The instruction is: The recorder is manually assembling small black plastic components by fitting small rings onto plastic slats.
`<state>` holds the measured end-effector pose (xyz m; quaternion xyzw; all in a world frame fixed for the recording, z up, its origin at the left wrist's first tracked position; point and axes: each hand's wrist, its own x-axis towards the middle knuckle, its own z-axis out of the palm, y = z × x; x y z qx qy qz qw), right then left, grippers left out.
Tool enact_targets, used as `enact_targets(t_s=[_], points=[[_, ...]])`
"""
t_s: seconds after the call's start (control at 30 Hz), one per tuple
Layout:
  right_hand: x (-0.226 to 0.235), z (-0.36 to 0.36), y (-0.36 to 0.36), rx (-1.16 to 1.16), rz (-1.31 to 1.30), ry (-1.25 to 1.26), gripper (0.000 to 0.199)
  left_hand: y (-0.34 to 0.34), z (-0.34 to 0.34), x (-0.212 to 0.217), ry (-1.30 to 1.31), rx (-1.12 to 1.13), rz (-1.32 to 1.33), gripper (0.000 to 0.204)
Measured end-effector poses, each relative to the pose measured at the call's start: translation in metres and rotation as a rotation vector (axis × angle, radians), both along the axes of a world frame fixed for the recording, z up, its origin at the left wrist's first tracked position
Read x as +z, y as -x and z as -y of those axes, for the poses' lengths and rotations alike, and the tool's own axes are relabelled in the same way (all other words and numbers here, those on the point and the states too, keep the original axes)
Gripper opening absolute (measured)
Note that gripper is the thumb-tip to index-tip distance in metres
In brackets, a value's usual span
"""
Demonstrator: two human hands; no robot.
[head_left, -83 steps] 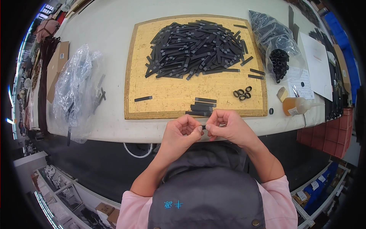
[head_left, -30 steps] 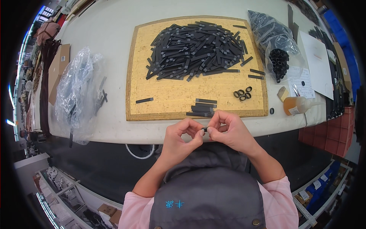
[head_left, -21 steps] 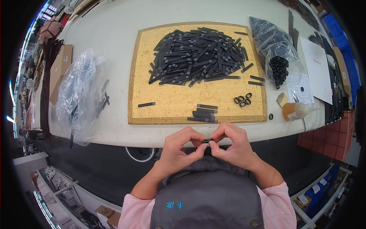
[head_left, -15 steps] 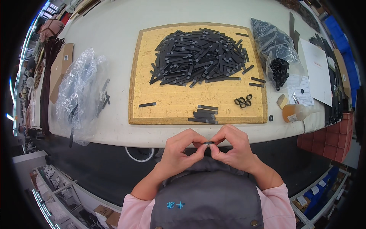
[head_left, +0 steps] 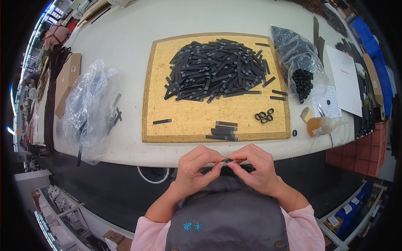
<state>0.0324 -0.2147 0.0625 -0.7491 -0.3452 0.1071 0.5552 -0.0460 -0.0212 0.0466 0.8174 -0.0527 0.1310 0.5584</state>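
Observation:
My left hand [head_left: 196, 166] and my right hand [head_left: 257, 167] meet at the table's near edge, thumbs and forefingers pinched. Between their fingertips is a small black piece [head_left: 226, 160], mostly hidden; whether it is a strip or a ring does not show. Just beyond my hands lies a short stack of black strips [head_left: 222, 133] with grey ends, on a yellow board [head_left: 184, 111]. Farther back on the board is a large heap of similar strips [head_left: 217, 69]. Several black rings [head_left: 264, 116] sit together at the board's right, near corner.
Right of the board are a clear bag [head_left: 299, 54] spilling black rings, a bottle of amber liquid [head_left: 320, 126], a small tan block [head_left: 306, 113] and paper sheets [head_left: 344, 79]. At left lies a crumpled clear bag [head_left: 86, 108] with black strips beside it. A red crate [head_left: 356, 148] stands below right.
The view has shifted a little, so the board and table sit slightly lower in it. My fingertips have shifted slightly around the black piece, still pinched together.

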Motion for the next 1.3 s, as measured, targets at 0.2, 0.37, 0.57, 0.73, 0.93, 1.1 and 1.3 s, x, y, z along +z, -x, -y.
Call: enact_targets(t_s=[0.2, 0.37, 0.57, 0.73, 0.93, 1.1, 1.3], points=[[0.0011, 0.0014, 0.0002, 0.011, -0.009, 0.016, 0.018, 0.0008, -0.0009, 0.0005, -0.037, -0.014, 0.024, 0.023], [0.0022, 0.0004, -0.0004, 0.011, 0.06, 0.054, 0.017, -0.0001, -0.0021, -0.0011, -0.057, -0.025, 0.043, 0.023], [0.0002, 0.0002, -0.0007, 0.019, 0.218, 0.091, 0.019, -0.002, -0.0046, 0.0005, -0.142, -0.04, 0.094, 0.026], [-0.0013, 0.0, 0.0004, 0.015, 0.248, 0.108, 0.02, -0.0012, -0.0042, 0.0019, -0.198, -0.035, 0.1, 0.026], [-0.0036, 0.0003, -0.0011, 0.026, 0.218, 0.11, 0.02, -0.0019, -0.0039, 0.002, -0.241, -0.047, 0.109, 0.026], [-0.0035, 0.0002, -0.0023, 0.047, 0.169, 0.11, 0.019, 0.0012, -0.0036, -0.0017, -0.193, -0.037, 0.085, 0.027], [-0.0042, 0.0001, -0.0035, 0.059, 0.079, 0.062, 0.017, 0.002, -0.0027, -0.0042, -0.136, -0.005, 0.094, 0.027]])
